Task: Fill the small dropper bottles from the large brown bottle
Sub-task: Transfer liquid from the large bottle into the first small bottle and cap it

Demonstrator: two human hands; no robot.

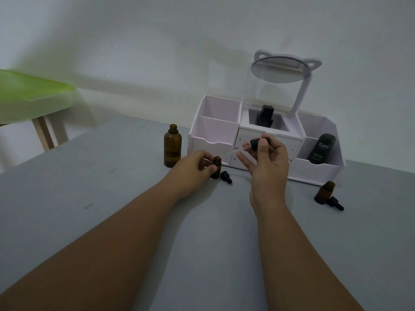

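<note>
- The step in hand looks to be emptying a dropper (pixel 243 149) into the small dropper bottle (pixel 216 169). The bottle stands on the table (pixel 112 198), held by the left hand (pixel 190 170), near the front of the white organiser (pixel 213 140).
- To do this well, the glass tip should sit over or just inside the bottle's mouth before the bulb is squeezed. The tip now lies close by the neck; whether it is inside cannot be told.
- A slow squeeze would suit, since the mouth is narrow and the pipette comes in at a slant.
- The left hand grips the small bottle, with its fingers (pixel 210 169) curled round the body and the forearm low over the table.
- The right hand (pixel 268 163) is raised. Thumb and forefinger pinch the black bulb, and the other fingers spread loosely below.
- The large brown bottle (pixel 172 149) stands uncapped near the left hand, on its far left side.
- A second small bottle (pixel 324 192) stands well apart to the right, and a loose black cap (pixel 226 177) lies just beside the held bottle.
</note>
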